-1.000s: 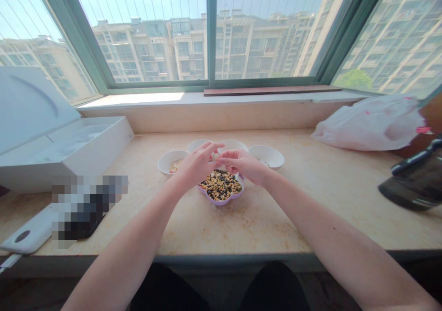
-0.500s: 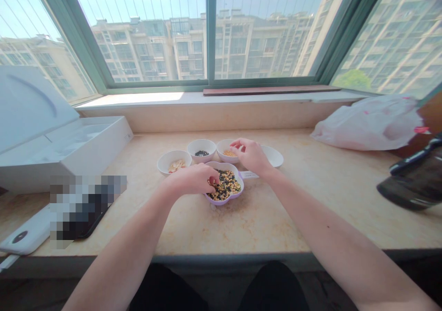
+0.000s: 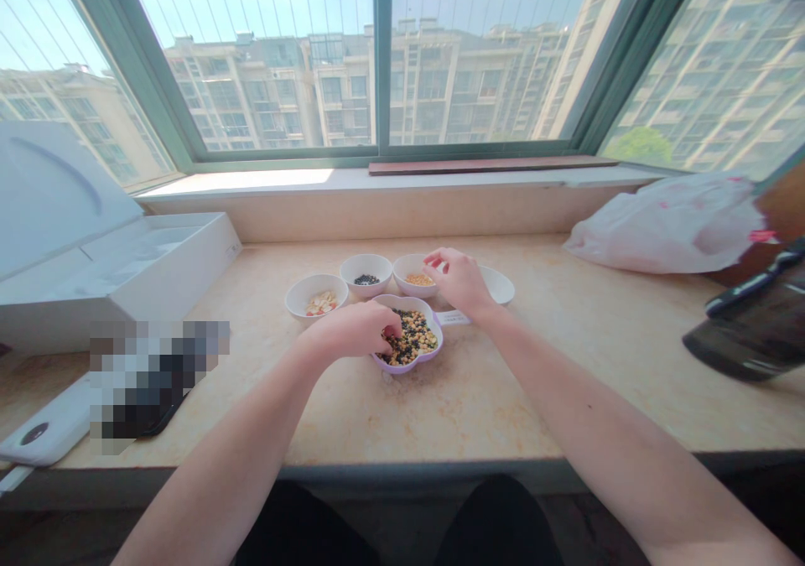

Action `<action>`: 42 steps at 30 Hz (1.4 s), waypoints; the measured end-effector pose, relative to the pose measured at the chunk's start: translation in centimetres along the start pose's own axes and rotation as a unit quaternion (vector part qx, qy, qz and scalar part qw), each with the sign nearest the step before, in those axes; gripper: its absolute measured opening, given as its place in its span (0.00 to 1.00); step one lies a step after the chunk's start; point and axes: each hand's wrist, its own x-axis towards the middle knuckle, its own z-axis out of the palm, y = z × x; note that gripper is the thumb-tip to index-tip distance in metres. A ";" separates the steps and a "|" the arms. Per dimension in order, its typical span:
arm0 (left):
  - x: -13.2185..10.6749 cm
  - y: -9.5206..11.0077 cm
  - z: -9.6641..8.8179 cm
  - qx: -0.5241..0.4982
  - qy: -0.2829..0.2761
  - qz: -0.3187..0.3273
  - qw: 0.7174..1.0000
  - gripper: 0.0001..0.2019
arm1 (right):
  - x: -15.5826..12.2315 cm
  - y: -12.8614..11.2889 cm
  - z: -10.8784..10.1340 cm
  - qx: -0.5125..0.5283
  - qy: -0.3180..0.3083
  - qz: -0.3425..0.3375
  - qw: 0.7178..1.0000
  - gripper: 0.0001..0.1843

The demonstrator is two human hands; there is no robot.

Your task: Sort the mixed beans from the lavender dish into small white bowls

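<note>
A scalloped white-and-lilac bowl [image 3: 408,368] holds mixed black, yellow and green beans. My left hand [image 3: 358,329] reaches over its left rim, fingers curled together at the beans; what they pinch, if anything, is hidden. To the right and farther back, my right hand [image 3: 462,281] hovers by the right rim of a white bowl [image 3: 406,288] of yellow beans, thumb and fingers a little apart, with nothing visible between them. Beside that bowl stands another white bowl [image 3: 358,288] with black beans. A third white bowl [image 3: 298,304], at the left, contains pale flat pieces.
A white dish [image 3: 501,285] lies partly behind my right hand, near a small white label [image 3: 454,318]. Left are an open white box [image 3: 169,272], a white device [image 3: 54,432] and a blurred dark object. Right are a plastic bag [image 3: 672,226] and a dark jug [image 3: 742,340].
My right hand has risen slightly from the yellow beans, and its fingers have parted a little. My left hand's fingers have shifted slightly within the bean bowl.
</note>
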 end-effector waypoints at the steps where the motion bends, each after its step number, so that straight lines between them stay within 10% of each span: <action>1: 0.1 -0.1 0.1 -0.003 0.001 0.004 1.000 0.09 | 0.0 0.0 0.0 -0.002 0.002 -0.003 1.000 0.05; 28: 0.4 -0.1 -0.5 0.006 0.027 0.053 0.998 0.11 | -0.1 0.1 0.0 -0.036 0.003 0.001 0.999 0.09; 42: 0.3 -0.9 -0.4 -0.027 0.382 0.100 0.919 0.07 | -0.6 -2.0 -1.0 0.122 -0.022 0.033 0.992 0.09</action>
